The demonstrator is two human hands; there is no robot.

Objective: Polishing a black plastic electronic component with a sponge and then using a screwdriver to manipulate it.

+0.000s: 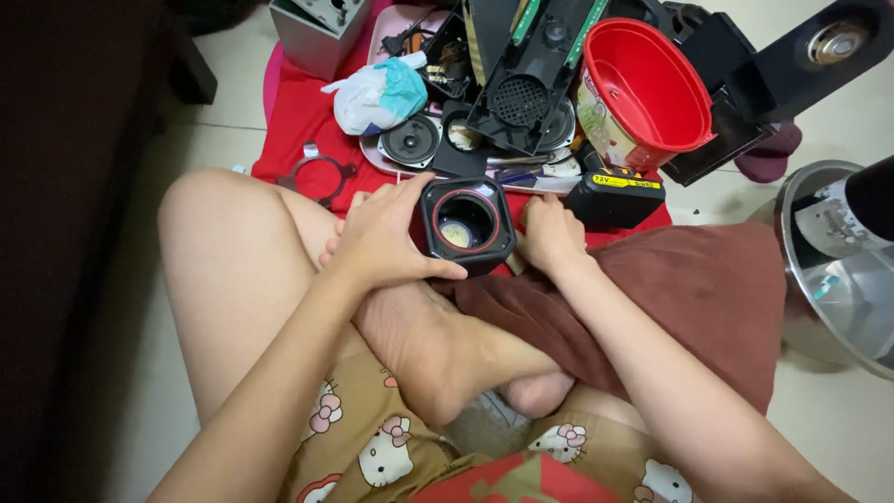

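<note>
Shorts: nearest to us we see brown printed shorts (372,447) and our bare legs crossed on the pale floor.
Foot: our bare foot (419,345) lies just near of the hands, sole turned up.
Cloth: a dark red-brown cloth (708,289) drapes over our right leg, to the right of the hands.
Left hand: our left hand (377,237) is clamped on the left side of the speaker box, thumb along its near edge, fingers over its far left corner.
Speaker box: the small black speaker box (466,224) sits between our hands, just beyond the foot, its round red-ringed opening facing up at us.
Right hand: our right hand (549,233) presses against the right side of the box with fingers curled; we cannot tell whether they close around anything.
Battery: a black battery pack (615,197) with a yellow label lies just right of the right hand.
Ring: a grey metal ring (317,175) lies on the red mat (293,121), left and slightly far of the left hand.
Loose speaker: a round speaker cone (410,140) rests beyond the box.
Bag: a white and teal crumpled bag (377,93) sits farther left.
Bowl: a red bowl (643,93) tilts at far right of the pile.
Pot: a steel pot (838,279) stands at the far right edge.
</note>
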